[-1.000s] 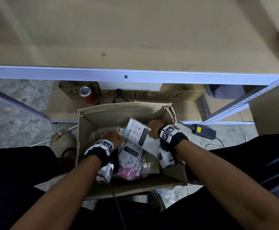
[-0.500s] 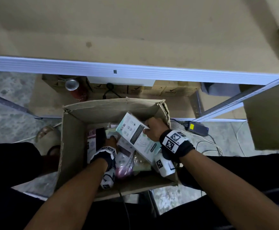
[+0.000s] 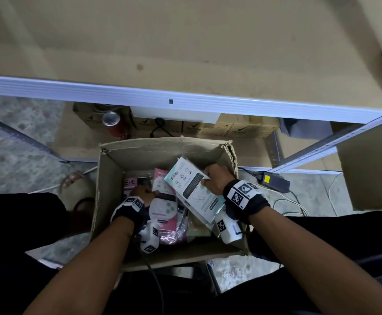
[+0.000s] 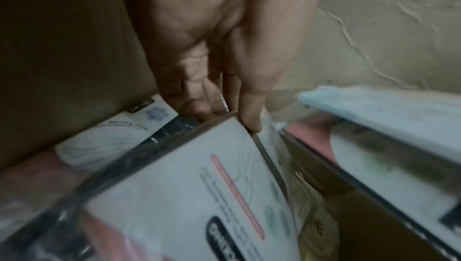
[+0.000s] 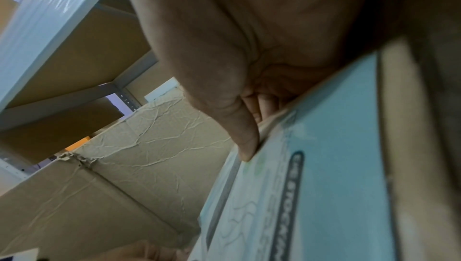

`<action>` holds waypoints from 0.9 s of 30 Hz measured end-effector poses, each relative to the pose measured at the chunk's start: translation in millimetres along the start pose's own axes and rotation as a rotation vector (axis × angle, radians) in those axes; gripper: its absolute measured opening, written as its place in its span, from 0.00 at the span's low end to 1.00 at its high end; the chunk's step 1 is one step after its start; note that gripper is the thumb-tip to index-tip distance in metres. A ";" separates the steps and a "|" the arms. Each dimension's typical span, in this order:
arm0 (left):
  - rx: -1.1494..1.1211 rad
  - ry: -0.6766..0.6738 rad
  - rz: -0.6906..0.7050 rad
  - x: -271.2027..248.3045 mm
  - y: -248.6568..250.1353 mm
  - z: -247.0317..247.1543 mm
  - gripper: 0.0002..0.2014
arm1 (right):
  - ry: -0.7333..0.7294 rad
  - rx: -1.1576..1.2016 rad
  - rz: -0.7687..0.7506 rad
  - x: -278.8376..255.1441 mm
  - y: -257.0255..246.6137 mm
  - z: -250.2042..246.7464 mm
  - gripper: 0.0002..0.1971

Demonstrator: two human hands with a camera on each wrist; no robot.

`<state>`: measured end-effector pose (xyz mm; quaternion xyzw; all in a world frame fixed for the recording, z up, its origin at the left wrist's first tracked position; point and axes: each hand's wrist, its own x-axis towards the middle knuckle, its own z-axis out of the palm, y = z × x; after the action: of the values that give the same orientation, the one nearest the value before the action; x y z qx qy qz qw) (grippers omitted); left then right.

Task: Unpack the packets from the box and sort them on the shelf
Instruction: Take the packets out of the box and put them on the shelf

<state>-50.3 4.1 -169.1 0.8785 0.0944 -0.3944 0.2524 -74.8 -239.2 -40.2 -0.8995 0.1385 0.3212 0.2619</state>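
1. Nearest the camera, two forearms reach down into an open cardboard box [image 3: 140, 155] on the floor, at 6 o'clock of the scene; each wrist carries a strapped-on marker block.

2. The left hand [image 3: 143, 193], at about 9 o'clock inside the box, has thumb and fingers pinching the top edge of a white-and-pink packet [image 4: 199, 176] that stands among the others, seemingly to draw it up from the stack.

3. The right hand [image 3: 215, 180], at about 3 o'clock, pinches the edge of a pale teal packet [image 3: 192, 189] between thumb and curled fingers, holding it tilted above the rest, probably so it clears the box wall on the way out.

4. More packets [image 3: 165, 212], pink and white, lie loose in the bottom of the box, so the unpacking looks far from finished.

5. Beyond the box, at 12 o'clock, a low shelf holds small brown cartons [image 3: 237, 128] and a red can [image 3: 113, 125]; a black adapter [image 3: 275, 181] with cables lies on the floor at 3 o'clock.

6. Farthest off, the white front rail of the shelf [image 3: 185, 103] spans the frame, its brown board above showing no packets in view: likely the destination.
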 end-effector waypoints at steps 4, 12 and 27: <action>0.084 0.045 -0.107 -5.6 -10.8 -1.6 0.23 | 0.032 -0.015 0.001 -2.7 -0.8 3.2 0.10; 0.293 -0.050 -0.033 -14.2 -29.7 4.5 0.32 | 0.038 -0.012 0.024 -4.7 -1.1 7.4 0.07; 0.190 -0.047 -0.080 -12.5 -18.4 2.3 0.29 | 0.085 0.120 0.028 -6.3 -1.5 16.7 0.07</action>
<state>-66.8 19.0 -167.9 0.8846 0.0855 -0.4319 0.1540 -87.4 -228.1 -46.5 -0.8929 0.1811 0.2777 0.3047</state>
